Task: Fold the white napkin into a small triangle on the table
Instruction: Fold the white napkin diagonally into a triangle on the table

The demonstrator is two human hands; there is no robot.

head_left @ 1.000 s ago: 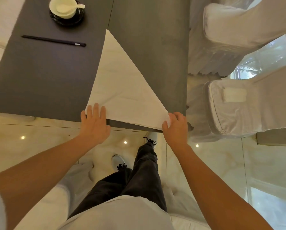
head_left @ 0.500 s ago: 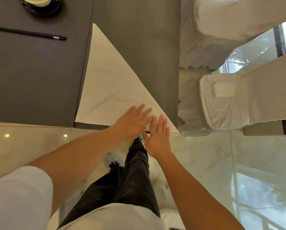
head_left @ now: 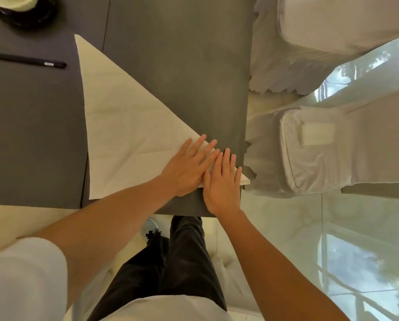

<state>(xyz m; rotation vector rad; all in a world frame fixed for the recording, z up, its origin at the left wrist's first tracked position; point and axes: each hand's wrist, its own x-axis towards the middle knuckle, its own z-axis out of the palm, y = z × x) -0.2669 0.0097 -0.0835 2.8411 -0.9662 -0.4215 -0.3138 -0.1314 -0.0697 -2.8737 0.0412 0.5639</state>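
Note:
The white napkin (head_left: 124, 135) lies flat on the grey table (head_left: 182, 66) as a large triangle, one point far left, one near left, one at the near right corner of the table. My left hand (head_left: 189, 167) rests palm down on the napkin's right part, fingers spread and pointing right. Beside it my right hand (head_left: 221, 181) lies flat with its fingers on the napkin's right tip, its palm on the bare table edge. Neither hand grips the cloth.
A black pen-like stick (head_left: 27, 61) and a dark saucer with a white cup (head_left: 20, 8) sit at the far left. White-covered chairs (head_left: 314, 149) stand just right of the table. The table's near edge runs under my wrists.
My left hand slid from the napkin's near left corner across to its right part. My right hand let go of the right corner and flattened on it. The view moved closer.

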